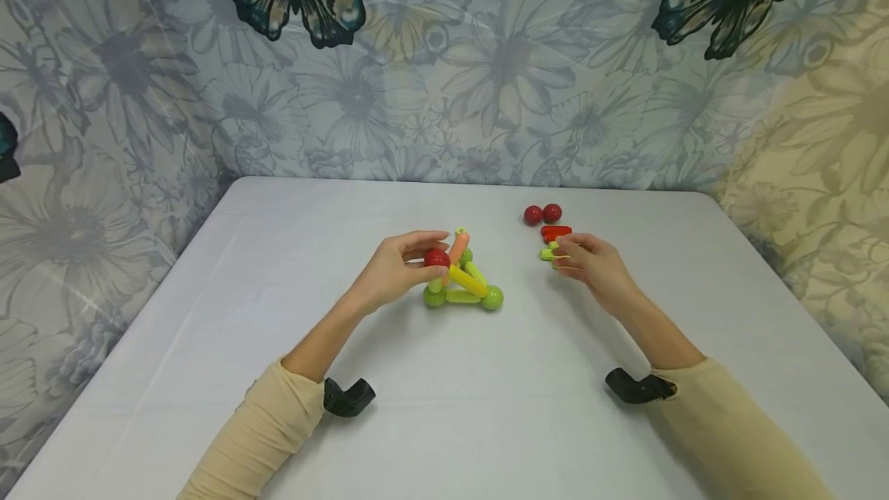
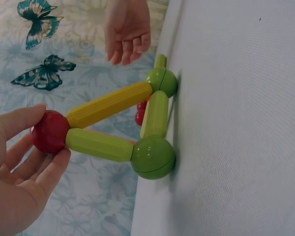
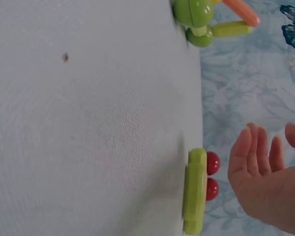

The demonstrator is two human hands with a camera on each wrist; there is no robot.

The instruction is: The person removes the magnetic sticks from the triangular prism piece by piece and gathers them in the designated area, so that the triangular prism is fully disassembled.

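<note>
My left hand holds a red ball between thumb and fingers, at the top of a pyramid-like frame of magnetic rods and balls. A yellow rod, a lime rod and an orange rod meet at or near this ball. At the base, lime rods join green balls on the table. My right hand is over loose lime rods, partly hiding them. In the right wrist view its fingers are loosely bent, holding nothing, apart from the lime rod.
Red rods lie just beyond the loose lime ones, with two red balls farther back. A white-covered table runs up to a flower-patterned wall bearing butterfly shapes. Black wrist mounts jut from both sleeves.
</note>
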